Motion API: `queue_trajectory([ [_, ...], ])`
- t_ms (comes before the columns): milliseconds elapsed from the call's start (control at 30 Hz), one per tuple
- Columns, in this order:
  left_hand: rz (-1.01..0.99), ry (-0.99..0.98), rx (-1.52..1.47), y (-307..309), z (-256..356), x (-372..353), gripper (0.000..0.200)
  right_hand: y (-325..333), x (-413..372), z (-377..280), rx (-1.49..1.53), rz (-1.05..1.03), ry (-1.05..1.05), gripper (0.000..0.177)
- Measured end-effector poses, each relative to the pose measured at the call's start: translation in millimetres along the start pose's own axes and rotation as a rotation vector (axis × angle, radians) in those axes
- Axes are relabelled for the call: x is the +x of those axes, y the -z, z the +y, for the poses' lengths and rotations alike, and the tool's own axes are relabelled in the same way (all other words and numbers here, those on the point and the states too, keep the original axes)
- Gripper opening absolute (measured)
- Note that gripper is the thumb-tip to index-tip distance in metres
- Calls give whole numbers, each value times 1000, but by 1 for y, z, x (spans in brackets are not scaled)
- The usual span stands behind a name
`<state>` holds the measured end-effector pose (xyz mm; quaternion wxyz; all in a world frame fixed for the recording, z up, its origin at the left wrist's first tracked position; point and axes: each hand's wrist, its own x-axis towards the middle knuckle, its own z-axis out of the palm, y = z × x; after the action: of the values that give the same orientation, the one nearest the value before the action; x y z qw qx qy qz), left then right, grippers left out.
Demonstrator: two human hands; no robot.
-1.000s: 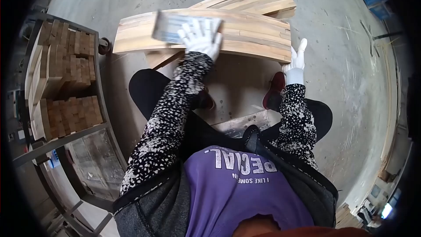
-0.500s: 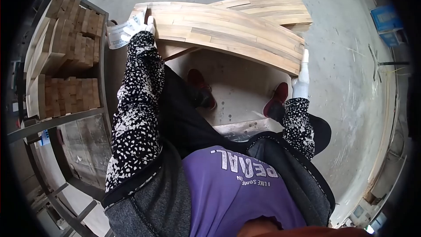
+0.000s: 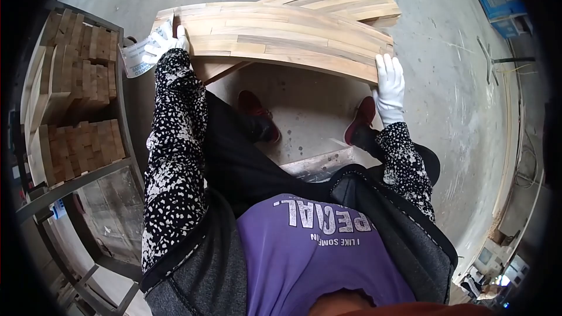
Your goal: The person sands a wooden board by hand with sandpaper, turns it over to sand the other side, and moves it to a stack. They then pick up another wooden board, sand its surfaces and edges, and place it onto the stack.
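Head view: my left hand [image 3: 167, 44], gloved, lies over the left end of the upper board [image 3: 269, 32], fingers spread across a printed sheet [image 3: 137, 61]. I cannot tell whether it pinches that sheet or only presses it down. The sheet comes out from under my fingers past the upper board's left end, so it hangs partly clear of the wood, and a reddish-brown edge shows beside my thumb.

At the upper board's right end is my right hand [image 3: 390, 85], gloved too, its fingers straight and uncurled against the end corner, clenched on nothing that I can see; its palm is hidden.

What matters most is how the sheet and wood lie: the upper board's long axis runs crosswise in front of me, hand to hand, its right end slightly nearer my body. The sheet is at my left hand, with nearly the board's whole length between it and my right.

Beneath the upper board a lower board [image 3: 351, 0] crosses at a slant, showing beyond its far edge to the right. To the upper board's left stands a metal cart [image 3: 76, 186] with stacked wood pieces [image 3: 85, 152]; well off to its right sits a blue box [image 3: 502, 3].
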<state>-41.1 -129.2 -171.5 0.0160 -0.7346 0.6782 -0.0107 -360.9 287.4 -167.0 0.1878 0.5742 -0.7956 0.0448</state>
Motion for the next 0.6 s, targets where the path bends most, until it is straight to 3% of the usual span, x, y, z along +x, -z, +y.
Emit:
queue_trajectory([
  [100, -25, -1, 27, 7, -4, -1, 59, -1, 4, 5, 66, 114, 76, 82],
  [200, -79, -18, 75, 16, -4, -4, 58, 32, 13, 6, 158, 93, 105, 76],
  [467, 58, -426, 65, 55, 8, -46, 48, 160, 46, -24, 346, -33, 160, 62],
  [600, 142, -459, -266, 71, 23, -67, 44, 160, 43, -29, 433, 9, 125, 58],
])
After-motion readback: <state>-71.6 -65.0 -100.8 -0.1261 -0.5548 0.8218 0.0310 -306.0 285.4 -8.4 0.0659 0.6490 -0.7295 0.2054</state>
